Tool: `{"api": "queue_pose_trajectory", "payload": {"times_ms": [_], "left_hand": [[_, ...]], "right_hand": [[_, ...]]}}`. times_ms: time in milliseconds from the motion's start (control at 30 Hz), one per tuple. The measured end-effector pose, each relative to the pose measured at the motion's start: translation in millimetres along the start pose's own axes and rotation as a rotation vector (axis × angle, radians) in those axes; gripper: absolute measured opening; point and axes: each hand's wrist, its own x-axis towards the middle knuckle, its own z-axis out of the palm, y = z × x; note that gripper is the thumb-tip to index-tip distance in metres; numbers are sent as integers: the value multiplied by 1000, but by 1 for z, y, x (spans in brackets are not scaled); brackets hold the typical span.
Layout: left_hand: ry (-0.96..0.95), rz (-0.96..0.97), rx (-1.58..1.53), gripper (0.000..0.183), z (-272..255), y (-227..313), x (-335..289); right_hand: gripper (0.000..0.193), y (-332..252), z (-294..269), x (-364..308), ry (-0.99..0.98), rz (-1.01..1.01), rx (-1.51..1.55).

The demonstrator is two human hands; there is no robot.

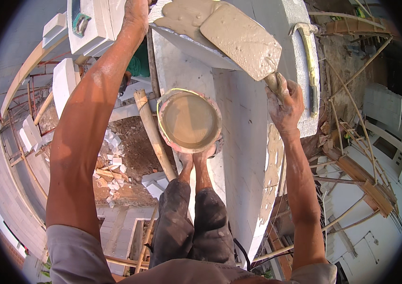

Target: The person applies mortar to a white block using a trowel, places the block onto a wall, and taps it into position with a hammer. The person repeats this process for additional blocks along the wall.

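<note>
My right hand is closed round the handle of a trowel, whose broad blade is coated in wet grey mortar. The blade lies over the top of a white block, where more wet mortar is spread. My left hand reaches to the upper edge of the head view beside that block's left end; its fingers are mostly out of sight. Below the block, a round bucket with a yellow-green handle holds smooth mortar, just in front of my feet.
A claw hammer lies on the white block wall to the right. Bamboo poles and scaffolding stand on both sides. White blocks are stacked at the upper left, with a small tool on them. Broken block pieces lie below.
</note>
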Motion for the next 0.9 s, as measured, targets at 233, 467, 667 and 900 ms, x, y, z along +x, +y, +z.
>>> {"api": "queue_pose_trajectory", "payload": {"times_ms": [233, 467, 667, 900], "left_hand": [[78, -229, -114, 54, -8, -14, 16], [60, -147, -60, 50, -20, -17, 18], [65, -163, -215, 48, -30, -18, 6], [57, -372, -296, 68, -40, 20, -38]], "right_hand": [[58, -15, 18, -162, -59, 264, 201], [51, -100, 70, -241, -766, 596, 185], [80, -80, 158, -193, -533, 707, 245], [107, 10, 215, 5, -501, 335, 761]]}}
